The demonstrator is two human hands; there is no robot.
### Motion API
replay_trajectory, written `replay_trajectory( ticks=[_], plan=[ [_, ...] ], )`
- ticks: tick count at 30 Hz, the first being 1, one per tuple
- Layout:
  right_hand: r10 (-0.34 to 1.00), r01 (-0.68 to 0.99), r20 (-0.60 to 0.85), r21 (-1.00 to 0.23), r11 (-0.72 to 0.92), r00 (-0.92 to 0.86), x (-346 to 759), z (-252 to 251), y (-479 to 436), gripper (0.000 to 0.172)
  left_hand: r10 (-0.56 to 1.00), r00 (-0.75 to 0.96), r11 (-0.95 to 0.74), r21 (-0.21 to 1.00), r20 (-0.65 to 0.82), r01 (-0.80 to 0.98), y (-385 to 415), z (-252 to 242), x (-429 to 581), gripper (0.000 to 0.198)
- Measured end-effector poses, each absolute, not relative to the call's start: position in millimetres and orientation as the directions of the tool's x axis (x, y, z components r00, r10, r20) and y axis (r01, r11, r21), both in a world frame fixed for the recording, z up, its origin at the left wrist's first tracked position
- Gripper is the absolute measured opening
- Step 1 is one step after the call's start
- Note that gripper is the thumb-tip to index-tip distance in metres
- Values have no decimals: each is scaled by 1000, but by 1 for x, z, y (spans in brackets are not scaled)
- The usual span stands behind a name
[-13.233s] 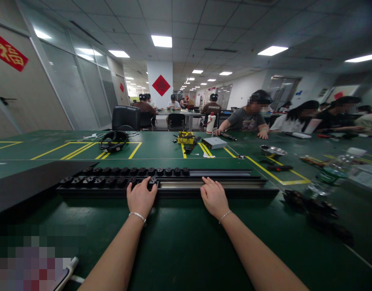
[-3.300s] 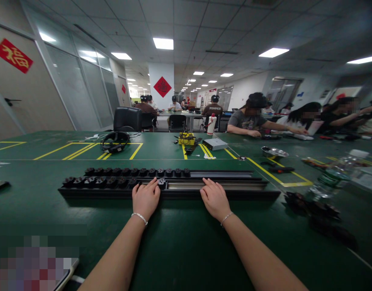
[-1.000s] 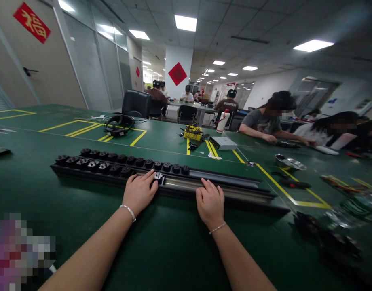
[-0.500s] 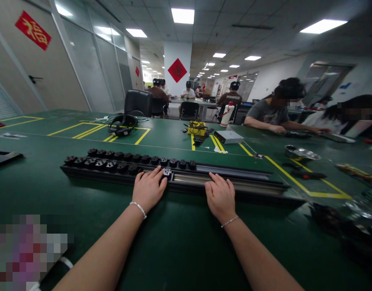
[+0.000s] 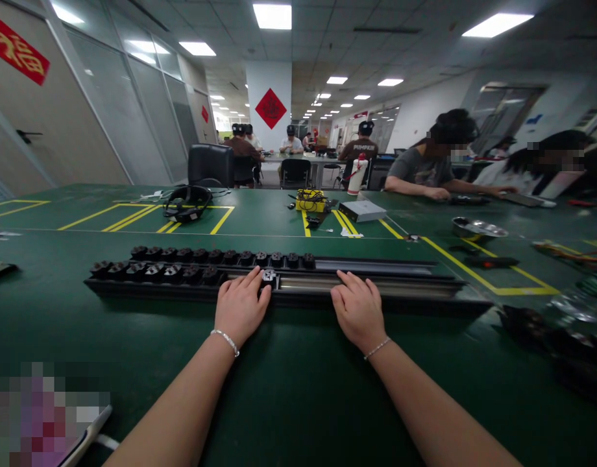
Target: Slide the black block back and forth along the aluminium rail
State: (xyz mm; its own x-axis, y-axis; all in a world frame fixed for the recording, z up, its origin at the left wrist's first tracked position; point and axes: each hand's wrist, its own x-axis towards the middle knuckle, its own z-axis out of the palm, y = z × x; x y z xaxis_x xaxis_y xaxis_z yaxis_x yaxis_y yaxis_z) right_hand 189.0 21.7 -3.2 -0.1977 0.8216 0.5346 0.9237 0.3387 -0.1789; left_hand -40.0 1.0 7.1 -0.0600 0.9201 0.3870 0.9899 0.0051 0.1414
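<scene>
A long black rail point(image 5: 386, 283) with two grooved tracks lies across the green table in front of me. Several small black socket modules point(image 5: 182, 254) fill the left part of both tracks. My left hand point(image 5: 240, 307) rests on the near track, fingers stretched flat and touching the last module point(image 5: 268, 276) in that row. My right hand point(image 5: 359, 309) lies flat on the bare metal of the near track, a hand's width to the right, fingers spread and holding nothing.
A pile of loose black modules point(image 5: 546, 334) lies at the right. A headset point(image 5: 185, 203), a yellow device point(image 5: 311, 200), a grey box point(image 5: 363, 210) and a metal bowl point(image 5: 478, 228) sit farther back. Other people work at the right and at distant tables.
The camera swung a little left and back to level. Both hands stay on the near track, and the left fingers remain against the last module.
</scene>
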Motion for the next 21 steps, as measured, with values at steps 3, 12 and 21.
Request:
replay_trajectory(
  ticks=[3, 12, 21],
  plan=[
    [822, 923, 532, -175, 342, -204, 189, -3, 21, 35, 920, -60, 7, 136, 388, 991, 2, 8, -40, 46],
    [816, 924, 545, -179, 338, -193, 189, -5, 23, 35, 922, -81, 31, 135, 378, 990, 2, 10, -38, 44],
    [822, 918, 531, -189, 349, -203, 188, -5, 22, 41, 907, -58, 14, 108, 418, 994, 3, 7, -39, 44]
  ],
)
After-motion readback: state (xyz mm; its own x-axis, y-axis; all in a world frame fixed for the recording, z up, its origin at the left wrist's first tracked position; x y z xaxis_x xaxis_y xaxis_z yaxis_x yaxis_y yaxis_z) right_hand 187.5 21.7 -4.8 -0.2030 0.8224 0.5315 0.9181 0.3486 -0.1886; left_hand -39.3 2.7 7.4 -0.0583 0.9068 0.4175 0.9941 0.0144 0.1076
